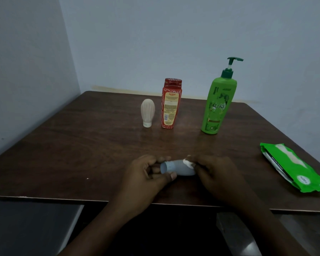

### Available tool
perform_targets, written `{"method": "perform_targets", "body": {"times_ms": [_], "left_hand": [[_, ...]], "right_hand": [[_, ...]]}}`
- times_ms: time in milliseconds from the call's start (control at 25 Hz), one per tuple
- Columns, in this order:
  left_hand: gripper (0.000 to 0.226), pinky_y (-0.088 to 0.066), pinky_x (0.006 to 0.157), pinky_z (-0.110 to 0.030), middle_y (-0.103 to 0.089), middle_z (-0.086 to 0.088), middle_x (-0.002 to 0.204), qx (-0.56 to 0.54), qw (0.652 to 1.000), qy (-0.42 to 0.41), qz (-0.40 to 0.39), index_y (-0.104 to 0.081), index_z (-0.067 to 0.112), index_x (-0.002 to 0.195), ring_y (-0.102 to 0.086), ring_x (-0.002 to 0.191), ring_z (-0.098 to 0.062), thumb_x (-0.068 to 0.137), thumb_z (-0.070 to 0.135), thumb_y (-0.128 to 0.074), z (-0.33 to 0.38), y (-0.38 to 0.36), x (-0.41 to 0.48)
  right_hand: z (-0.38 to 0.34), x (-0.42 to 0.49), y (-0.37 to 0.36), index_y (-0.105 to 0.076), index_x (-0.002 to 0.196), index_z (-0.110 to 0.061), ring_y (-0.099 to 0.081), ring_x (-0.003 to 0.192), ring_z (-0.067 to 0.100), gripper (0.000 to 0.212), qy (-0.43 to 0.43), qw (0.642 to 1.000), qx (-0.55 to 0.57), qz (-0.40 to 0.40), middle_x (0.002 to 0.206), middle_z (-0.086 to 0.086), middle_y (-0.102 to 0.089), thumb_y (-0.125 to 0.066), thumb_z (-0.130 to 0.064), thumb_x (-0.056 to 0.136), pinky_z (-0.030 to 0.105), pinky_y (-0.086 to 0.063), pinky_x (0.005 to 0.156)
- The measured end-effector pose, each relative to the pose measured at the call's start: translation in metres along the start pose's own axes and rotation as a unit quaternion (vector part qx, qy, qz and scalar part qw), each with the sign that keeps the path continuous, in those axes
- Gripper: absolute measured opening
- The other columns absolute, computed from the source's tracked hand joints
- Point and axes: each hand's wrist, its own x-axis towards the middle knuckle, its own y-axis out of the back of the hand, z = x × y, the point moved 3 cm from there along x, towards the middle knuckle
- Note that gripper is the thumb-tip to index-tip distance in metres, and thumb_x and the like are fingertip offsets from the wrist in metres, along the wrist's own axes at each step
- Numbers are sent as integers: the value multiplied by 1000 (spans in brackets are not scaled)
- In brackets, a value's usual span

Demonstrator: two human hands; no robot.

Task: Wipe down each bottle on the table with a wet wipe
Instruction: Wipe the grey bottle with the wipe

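Observation:
A small pale grey-blue bottle lies sideways between both hands, just above the near table edge. My left hand grips its left end with thumb and fingers. My right hand presses a crumpled white wet wipe against the bottle's right end. Three more bottles stand upright farther back: a ribbed beige one resting on its white cap, a red bottle and a tall green pump bottle.
A green pack of wet wipes lies at the right side of the dark wooden table, close to its corner. Pale walls stand behind and to the left. The table's near edge runs just under my wrists.

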Motion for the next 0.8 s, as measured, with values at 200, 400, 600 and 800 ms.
{"method": "perform_targets", "body": {"times_ms": [200, 400, 600, 800], "left_hand": [[30, -62, 83, -30, -79, 6, 103, -47, 999, -3, 1, -75, 20, 107, -75, 94, -8, 81, 7, -82, 3, -1, -1], [59, -61, 83, -31, -75, -3, 103, -91, 996, -14, 13, -62, 30, 111, -74, 98, -16, 70, -5, -86, 3, 2, -4], [63, -60, 89, -30, -72, 0, 98, -92, 995, -25, 8, -61, 27, 114, -73, 102, -14, 68, -9, -85, 4, 3, -5], [67, -59, 85, -24, -74, -8, 102, -132, 991, -17, -2, -60, 20, 119, -74, 103, -14, 68, -18, -81, 6, 2, -5]], "right_hand": [[-18, -3, -8, -70, 119, -23, -60, 114, -3, 35, 54, 997, 36, 29, 125, -12, -67, -66, -7, 88, 14, -46, 97], [-25, -6, -7, -70, 120, -21, -54, 125, -2, 28, 83, 992, 96, -5, 129, -11, -65, -65, -20, 93, 25, -40, 109], [-8, 3, 13, -73, 105, -31, -64, 104, -6, 21, 32, 991, 127, 11, 109, -22, -71, -72, -20, 87, 26, -54, 88], [-29, 13, 5, -72, 97, -27, -65, 97, -5, 13, 88, 988, 113, -57, 104, -19, -71, -74, -23, 85, 20, -53, 80]]}}
